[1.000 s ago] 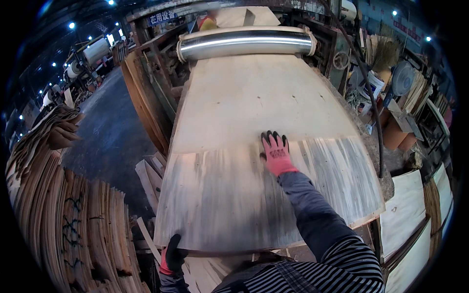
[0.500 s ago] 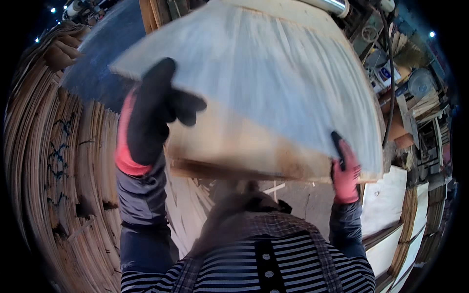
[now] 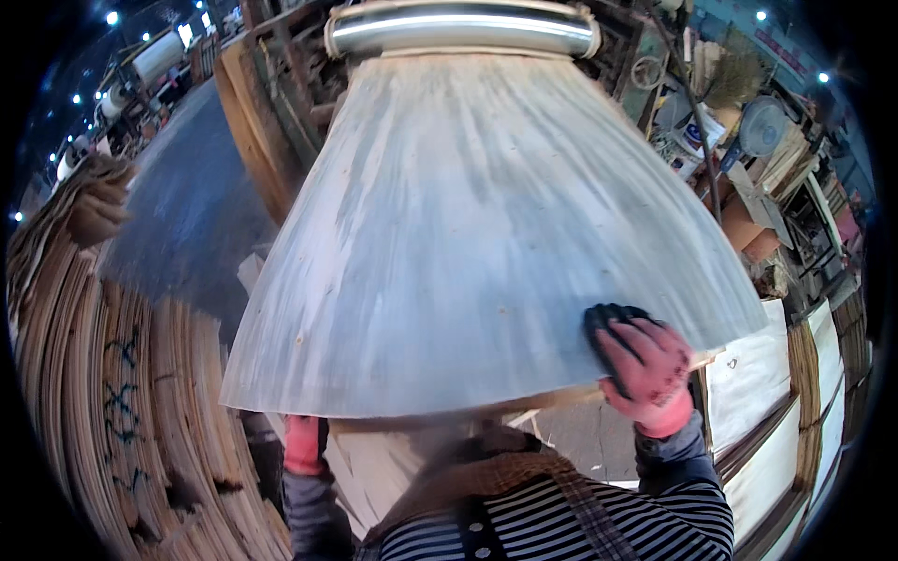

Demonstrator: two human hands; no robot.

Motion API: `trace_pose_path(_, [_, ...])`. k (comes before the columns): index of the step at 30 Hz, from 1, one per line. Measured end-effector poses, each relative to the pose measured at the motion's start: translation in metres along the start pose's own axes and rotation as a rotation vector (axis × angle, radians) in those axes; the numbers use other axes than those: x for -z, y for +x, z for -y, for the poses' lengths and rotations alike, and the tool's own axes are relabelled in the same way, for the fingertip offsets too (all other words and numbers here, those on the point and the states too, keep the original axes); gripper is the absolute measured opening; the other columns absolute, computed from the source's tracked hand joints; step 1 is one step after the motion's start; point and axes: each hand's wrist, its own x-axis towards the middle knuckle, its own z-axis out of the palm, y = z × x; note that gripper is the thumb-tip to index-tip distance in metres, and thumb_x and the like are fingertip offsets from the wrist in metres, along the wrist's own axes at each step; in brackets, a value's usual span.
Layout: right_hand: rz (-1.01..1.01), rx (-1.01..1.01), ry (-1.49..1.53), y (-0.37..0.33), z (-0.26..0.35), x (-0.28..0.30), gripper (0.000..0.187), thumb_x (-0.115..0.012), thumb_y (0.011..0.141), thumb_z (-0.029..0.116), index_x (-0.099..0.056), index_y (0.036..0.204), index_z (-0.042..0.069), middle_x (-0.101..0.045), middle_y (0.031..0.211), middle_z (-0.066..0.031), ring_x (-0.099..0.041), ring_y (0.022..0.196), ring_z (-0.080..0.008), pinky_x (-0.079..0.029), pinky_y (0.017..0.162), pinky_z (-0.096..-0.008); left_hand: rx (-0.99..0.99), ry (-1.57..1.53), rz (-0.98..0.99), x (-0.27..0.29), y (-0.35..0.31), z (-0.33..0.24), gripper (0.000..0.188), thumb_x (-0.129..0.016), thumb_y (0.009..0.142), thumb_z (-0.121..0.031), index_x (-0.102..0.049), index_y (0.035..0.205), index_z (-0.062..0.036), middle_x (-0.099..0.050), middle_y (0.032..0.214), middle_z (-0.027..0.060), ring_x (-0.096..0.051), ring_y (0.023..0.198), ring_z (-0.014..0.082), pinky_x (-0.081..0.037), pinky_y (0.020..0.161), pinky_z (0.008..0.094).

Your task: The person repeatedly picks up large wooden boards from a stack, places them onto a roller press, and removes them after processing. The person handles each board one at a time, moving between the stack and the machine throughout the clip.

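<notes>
A broad, pale wood veneer sheet with streaked grain and small knots fills the middle. Its far end meets a shiny metal roller. My right hand, in a pink glove with black fingertips, rests on top near the sheet's front right edge, fingers laid over the surface and slightly bent. At the front left edge, my left hand reaches beneath the sheet. Only the pink cuff and a bit of black show there; its fingers are hidden. A brown wooden edge shows just under the sheet's near side.
Tall stacks of veneer stand on the left, marked in dark paint. More stacked white-faced sheets are at the right. A wooden post rises beside the roller's frame. Far right holds a round fan amid clutter.
The veneer sheet's left side has swung toward me and down, covering the wooden surface below. My left hand has dropped from above the sheet to beneath its edge. The right hand has moved nearer.
</notes>
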Motion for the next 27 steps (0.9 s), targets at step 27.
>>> trace_pose_path(27, [0.315,0.073,0.520,0.046,-0.022,-0.156,0.082,-0.060,0.071,0.050,-0.028,0.132,0.004,-0.023,0.137,-0.0204,-0.019,0.128,-0.0354,-0.015,0.105,-0.0443,-0.372,-0.693,0.013,-0.025,-0.002,-0.032,0.032,-0.055,0.080,-0.010,-0.052,0.112,-0.0027,-0.054,0.108,0.0116,-0.055,0.094,0.0199,-0.046,0.077,0.0311])
